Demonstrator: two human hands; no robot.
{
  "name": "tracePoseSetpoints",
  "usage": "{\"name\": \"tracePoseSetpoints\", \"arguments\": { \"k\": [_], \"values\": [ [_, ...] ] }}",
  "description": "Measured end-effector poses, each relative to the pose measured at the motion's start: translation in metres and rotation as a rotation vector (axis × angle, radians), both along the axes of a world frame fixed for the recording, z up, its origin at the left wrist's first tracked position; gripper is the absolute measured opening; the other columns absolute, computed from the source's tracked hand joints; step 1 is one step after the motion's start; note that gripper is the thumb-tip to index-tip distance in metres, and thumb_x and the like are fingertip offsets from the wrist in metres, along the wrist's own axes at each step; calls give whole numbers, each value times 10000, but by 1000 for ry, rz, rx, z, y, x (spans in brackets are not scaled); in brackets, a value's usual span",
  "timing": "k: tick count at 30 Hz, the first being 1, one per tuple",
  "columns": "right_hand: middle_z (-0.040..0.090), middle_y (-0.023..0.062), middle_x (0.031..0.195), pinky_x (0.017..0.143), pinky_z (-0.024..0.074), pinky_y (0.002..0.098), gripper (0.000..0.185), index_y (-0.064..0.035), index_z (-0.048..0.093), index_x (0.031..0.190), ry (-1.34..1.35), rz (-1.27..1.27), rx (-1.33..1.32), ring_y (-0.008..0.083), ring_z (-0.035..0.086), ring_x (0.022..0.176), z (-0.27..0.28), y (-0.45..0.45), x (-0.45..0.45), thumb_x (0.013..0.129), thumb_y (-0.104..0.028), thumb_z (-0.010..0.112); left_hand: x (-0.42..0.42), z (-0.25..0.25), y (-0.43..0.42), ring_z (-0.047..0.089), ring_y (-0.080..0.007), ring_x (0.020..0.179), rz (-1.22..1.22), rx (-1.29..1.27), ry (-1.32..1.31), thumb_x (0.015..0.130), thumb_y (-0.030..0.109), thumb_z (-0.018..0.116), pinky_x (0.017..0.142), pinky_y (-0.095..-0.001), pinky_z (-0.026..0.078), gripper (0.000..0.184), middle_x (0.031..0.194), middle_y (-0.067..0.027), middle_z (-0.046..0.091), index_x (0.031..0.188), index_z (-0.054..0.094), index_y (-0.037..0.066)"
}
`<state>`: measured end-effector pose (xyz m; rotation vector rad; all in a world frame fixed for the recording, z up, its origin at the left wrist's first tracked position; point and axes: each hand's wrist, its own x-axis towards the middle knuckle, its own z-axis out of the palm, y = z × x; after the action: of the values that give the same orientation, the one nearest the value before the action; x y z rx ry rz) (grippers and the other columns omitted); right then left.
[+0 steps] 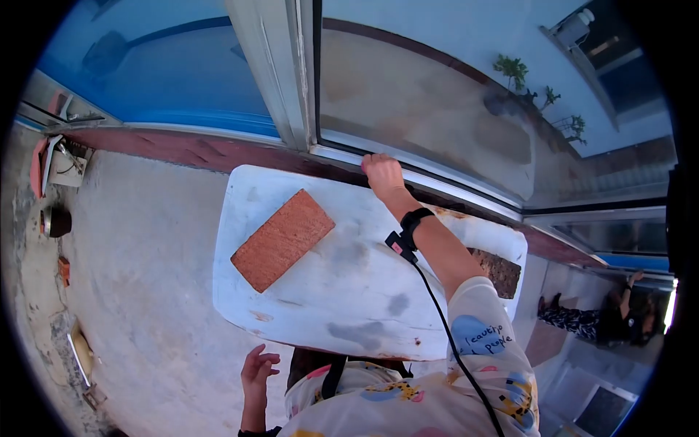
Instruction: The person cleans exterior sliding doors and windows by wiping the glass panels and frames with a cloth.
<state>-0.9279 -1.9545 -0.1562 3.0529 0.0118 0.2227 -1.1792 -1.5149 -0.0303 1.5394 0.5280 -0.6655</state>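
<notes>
My right hand (384, 175) is stretched out to the window sill beyond the table. Its fingers are closed, and a small bit of pink shows at their edge; what it belongs to is too small to make out. Low beside the table's near edge hangs my left hand (258, 366), fingers loosely bent and apart, holding nothing. A red brick (282, 240) lies at a slant on the left half of the white table (364, 291). At the table's right end, a dark, rough block (496, 272) is partly hidden behind my right forearm.
A metal window frame (291, 80) and glass panes run along the table's far side. A black cable (445, 313) trails from my right wrist. On the floor at left are a dark pot (56, 221) and a brick piece (64, 272). Another person (619, 317) appears at far right.
</notes>
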Motion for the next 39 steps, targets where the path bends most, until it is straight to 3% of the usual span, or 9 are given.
{"name": "tracePoseSetpoints", "arguments": {
  "k": [7, 10, 12, 16, 23, 27, 29, 32, 39],
  "values": [
    [653, 66, 812, 656, 518, 352, 187, -119, 608, 891, -229, 66, 356, 234, 640, 811, 46, 35, 13, 714, -76, 646, -4, 8, 16, 607, -158, 921, 29, -15, -65, 887, 43, 539, 706, -283, 518, 388, 994, -97, 647, 1271, 482, 29],
    [670, 78, 929, 753, 510, 327, 287, -114, 586, 1039, -263, -297, 1035, 250, 638, 934, 86, 26, -29, 776, -102, 698, 9, 14, 4, 599, -160, 945, -6, -58, -121, 891, 53, 549, 741, -282, 511, 403, 1022, -96, 641, 1287, 472, 34],
    [593, 49, 1124, 931, 444, 338, 314, -100, 541, 1131, -101, -356, 1899, 184, 566, 1095, 103, 9, -66, 838, -78, 652, 24, 18, -13, 585, -177, 1001, -102, -129, -210, 889, 59, 567, 804, -286, 494, 440, 1098, -99, 616, 1313, 450, 40],
    [552, 61, 1239, 975, 436, 340, 466, -65, 435, 1307, 31, -298, 2489, 191, 547, 1144, 140, 24, -152, 863, -52, 578, 56, 31, -83, 478, -230, 1206, -319, -282, -350, 873, 81, 594, 953, -352, 427, 596, 1345, -126, 458, 1407, 327, 72],
    [573, 43, 1208, 919, 452, 299, 429, -104, 462, 1288, 115, -379, 2544, 154, 566, 1098, 167, 41, -241, 905, -247, 592, 57, 48, -229, 379, -225, 1295, -287, -631, -55, 886, 178, 629, 1007, -382, 382, 717, 1429, -109, 357, 1454, 199, 99],
    [579, 29, 1186, 893, 449, 272, 394, -113, 487, 1258, 1, -356, 2481, 138, 570, 1065, 186, 20, -272, 911, -269, 590, 38, 56, -270, 479, -185, 1197, -123, -793, -98, 900, 165, 619, 978, -361, 415, 522, 1316, -66, 483, 1357, 379, 86],
    [582, 21, 1173, 878, 449, 267, 356, -107, 509, 1221, -51, -304, 2131, 124, 565, 1053, 188, 5, -286, 912, -261, 595, 28, 65, -284, 513, -170, 1156, -110, -797, -136, 904, 149, 612, 965, -346, 428, 452, 1268, -51, 527, 1315, 438, 83],
    [579, 29, 1161, 921, 419, 292, 417, -97, 463, 1276, -358, -358, 1705, 136, 539, 1086, 186, -13, -307, 912, -246, 601, 16, 75, -301, 556, -154, 1087, -144, -702, -303, 915, 112, 587, 939, -312, 442, 363, 1189, -40, 583, 1265, 497, 75],
    [581, 58, 1144, 907, 451, 325, 458, -36, 458, 1270, -224, -222, 2130, 166, 563, 1045, 199, -12, -335, 916, -292, 597, -10, 92, -323, 392, -239, 1306, -686, -278, -1018, 793, -52, 638, 981, -333, 439, 532, 1505, -121, 235, 1290, 472, 40]
  ]
}}
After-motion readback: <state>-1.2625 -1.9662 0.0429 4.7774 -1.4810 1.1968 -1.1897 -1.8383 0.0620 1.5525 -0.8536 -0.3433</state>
